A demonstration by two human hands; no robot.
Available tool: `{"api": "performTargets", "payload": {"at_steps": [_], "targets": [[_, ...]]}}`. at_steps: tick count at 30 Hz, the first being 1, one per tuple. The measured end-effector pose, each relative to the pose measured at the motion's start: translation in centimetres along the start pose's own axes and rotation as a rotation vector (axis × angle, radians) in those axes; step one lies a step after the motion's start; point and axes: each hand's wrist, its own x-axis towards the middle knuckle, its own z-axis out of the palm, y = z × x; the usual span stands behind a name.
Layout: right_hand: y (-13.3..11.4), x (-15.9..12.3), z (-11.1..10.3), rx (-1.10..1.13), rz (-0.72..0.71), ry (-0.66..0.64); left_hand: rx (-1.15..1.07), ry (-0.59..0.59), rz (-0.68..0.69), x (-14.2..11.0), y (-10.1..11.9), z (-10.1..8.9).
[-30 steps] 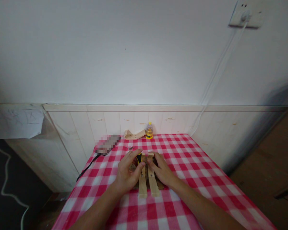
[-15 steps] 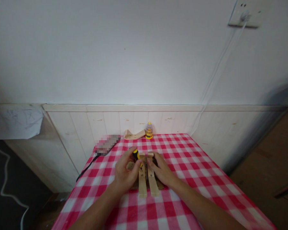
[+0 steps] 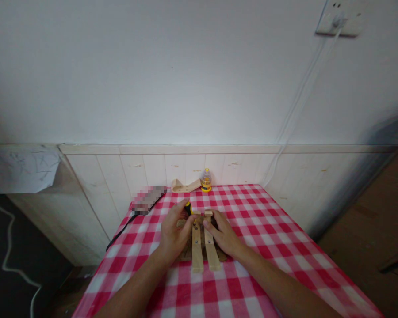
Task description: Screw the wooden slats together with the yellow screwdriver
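I keep my left hand (image 3: pixel 174 229) curled round a yellow-and-black handle (image 3: pixel 189 208), my right hand (image 3: pixel 223 232) half-closed on the rightmost pale, dark-dotted wooden strip (image 3: pixel 212 256).

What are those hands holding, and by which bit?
The left hand holds a yellow-and-black screwdriver by its handle. The right hand grips the right wooden strip near its far end.

A socket (image 3: pixel 353 20) sits upper right on the wall (image 3: pixel 185 97); paper (image 3: pixel 23 170) shows at left, a cable (image 3: pixel 6 242) lower left.
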Motion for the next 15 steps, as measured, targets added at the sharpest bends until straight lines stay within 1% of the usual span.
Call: {"api": "performTargets", "payload": {"at_steps": [11, 15], "targets": [[-0.08, 0.16, 0.01, 0.017, -0.026, 0.003, 0.012, 0.022, 0.001, 0.16, -0.35, 0.34], [-0.03, 0.08, 0.03, 0.007, -0.016, 0.005, -0.014, -0.017, 0.018, 0.34, 0.03, -0.02]]}}
